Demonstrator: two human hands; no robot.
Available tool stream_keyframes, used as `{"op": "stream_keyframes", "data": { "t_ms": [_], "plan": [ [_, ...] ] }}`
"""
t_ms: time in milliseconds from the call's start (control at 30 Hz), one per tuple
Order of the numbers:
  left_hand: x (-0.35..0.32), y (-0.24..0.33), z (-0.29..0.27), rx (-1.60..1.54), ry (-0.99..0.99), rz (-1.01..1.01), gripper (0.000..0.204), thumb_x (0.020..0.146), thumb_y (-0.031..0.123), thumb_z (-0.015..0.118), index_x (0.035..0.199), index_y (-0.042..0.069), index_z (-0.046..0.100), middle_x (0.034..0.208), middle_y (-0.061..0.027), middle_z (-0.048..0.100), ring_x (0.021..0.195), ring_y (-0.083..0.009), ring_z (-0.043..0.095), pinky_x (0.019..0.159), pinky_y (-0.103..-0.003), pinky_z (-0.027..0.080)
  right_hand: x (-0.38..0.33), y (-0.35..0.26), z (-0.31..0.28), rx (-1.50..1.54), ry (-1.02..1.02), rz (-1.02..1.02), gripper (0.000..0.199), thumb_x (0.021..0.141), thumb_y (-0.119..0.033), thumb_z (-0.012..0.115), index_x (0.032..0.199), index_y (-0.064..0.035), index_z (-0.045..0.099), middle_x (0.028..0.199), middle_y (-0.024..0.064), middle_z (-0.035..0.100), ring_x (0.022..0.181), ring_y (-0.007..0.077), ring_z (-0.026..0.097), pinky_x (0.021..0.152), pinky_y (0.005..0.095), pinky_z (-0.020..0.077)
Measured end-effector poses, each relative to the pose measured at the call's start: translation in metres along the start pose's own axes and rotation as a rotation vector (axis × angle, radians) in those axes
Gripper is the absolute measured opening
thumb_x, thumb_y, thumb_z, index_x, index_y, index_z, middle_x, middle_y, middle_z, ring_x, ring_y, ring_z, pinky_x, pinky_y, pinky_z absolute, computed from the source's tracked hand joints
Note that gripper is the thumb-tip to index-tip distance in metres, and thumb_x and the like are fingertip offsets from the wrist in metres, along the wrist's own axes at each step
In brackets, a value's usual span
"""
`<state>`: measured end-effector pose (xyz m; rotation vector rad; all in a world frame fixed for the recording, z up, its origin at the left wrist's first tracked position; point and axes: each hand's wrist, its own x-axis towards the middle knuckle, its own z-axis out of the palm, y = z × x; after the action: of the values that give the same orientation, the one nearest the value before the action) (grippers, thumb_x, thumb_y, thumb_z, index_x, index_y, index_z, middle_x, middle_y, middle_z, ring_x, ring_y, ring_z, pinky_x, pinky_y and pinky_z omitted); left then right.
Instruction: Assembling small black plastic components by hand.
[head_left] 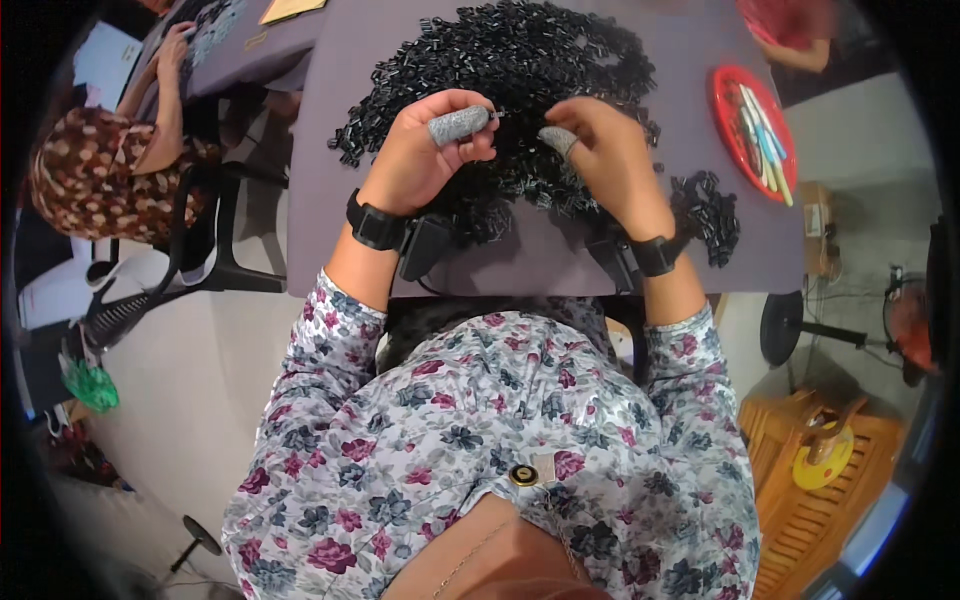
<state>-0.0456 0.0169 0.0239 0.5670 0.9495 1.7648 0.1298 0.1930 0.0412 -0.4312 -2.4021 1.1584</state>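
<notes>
A large heap of small black glossy pieces (520, 45) covers the far middle of the table. Over its near part is my left hand (440, 140), its thumb in a grey knitted cover. Thumb and fingertips pinch a small dark piece with a shiny end (496, 115). Facing it, a little apart, my right hand (615, 160) is held with bent fingers, a grey cover also on its thumb. A gap shows between that thumb and the index finger, and I see nothing held there. Black straps are on both wrists.
A red tray (718, 115) with several long-handled tools stands at the table's right edge. A smaller black pile (708, 215) lies near my right wrist. A co-worker in a patterned top (110, 180) sits at another table on the left. A wooden chair (800, 500) stands lower right.
</notes>
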Motion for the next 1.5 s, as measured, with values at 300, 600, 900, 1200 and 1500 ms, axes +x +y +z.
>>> {"op": "stream_keyframes", "data": {
  "t_ms": [300, 600, 900, 1200, 1500],
  "plan": [
    [0.004, -0.015, -0.028, 0.047, 0.112, -0.062, 0.016, 0.101, 0.011, 0.062, 0.113, 0.002, 0.068, 0.102, -0.0065, 0.070, 0.083, -0.0109, 0.066, 0.079, -0.027, 0.059, 0.016, 0.008, 0.052, -0.334, -0.155, -0.132, 0.039, 0.082, -0.009, 0.077, 0.118, -0.0071, 0.064, 0.104, 0.0139, 0.063, 0.094, 0.0378, 0.068, 0.078, 0.0454, 0.0568],
    [0.000, -0.026, -0.025, 0.049, 0.088, -0.091, 0.018, 0.101, 0.012, 0.065, 0.115, 0.001, 0.069, 0.103, -0.0082, 0.071, 0.079, -0.0105, 0.066, 0.075, -0.026, 0.057, 0.017, 0.032, 0.041, 0.052, -0.143, 0.117, 0.021, 0.087, 0.001, 0.066, 0.108, -0.0022, 0.071, 0.088, 0.0080, 0.072, 0.076, 0.0156, 0.066, 0.071, 0.0305, 0.0525],
    [0.000, -0.037, -0.019, 0.139, 0.106, -0.150, 0.017, 0.099, 0.012, 0.069, 0.112, 0.002, 0.071, 0.102, -0.0065, 0.072, 0.077, -0.0099, 0.066, 0.075, -0.026, 0.056, 0.009, 0.028, 0.032, 0.483, -0.161, 0.381, 0.025, 0.089, 0.007, 0.061, 0.112, -0.0005, 0.071, 0.092, 0.0051, 0.073, 0.055, 0.0069, 0.058, 0.051, 0.0225, 0.0474],
    [-0.003, -0.037, -0.021, 0.233, 0.101, -0.140, 0.016, 0.098, 0.012, 0.070, 0.110, 0.002, 0.071, 0.093, -0.0022, 0.071, 0.075, -0.0087, 0.065, 0.074, -0.024, 0.054, -0.007, 0.030, 0.039, 0.726, -0.176, 0.410, 0.020, 0.096, 0.007, 0.059, 0.113, 0.0043, 0.070, 0.100, 0.0097, 0.075, 0.090, 0.0204, 0.077, 0.077, 0.0281, 0.0616],
    [-0.005, -0.029, -0.019, 0.278, 0.100, -0.131, 0.014, 0.097, 0.011, 0.070, 0.109, 0.003, 0.072, 0.090, -0.0003, 0.070, 0.075, -0.0076, 0.064, 0.072, -0.023, 0.053, -0.010, 0.022, 0.042, 0.647, -0.226, 0.435, 0.026, 0.096, 0.006, 0.060, 0.121, 0.0039, 0.068, 0.100, 0.0106, 0.073, 0.090, 0.0196, 0.076, 0.076, 0.0276, 0.0606]
  ]
}}
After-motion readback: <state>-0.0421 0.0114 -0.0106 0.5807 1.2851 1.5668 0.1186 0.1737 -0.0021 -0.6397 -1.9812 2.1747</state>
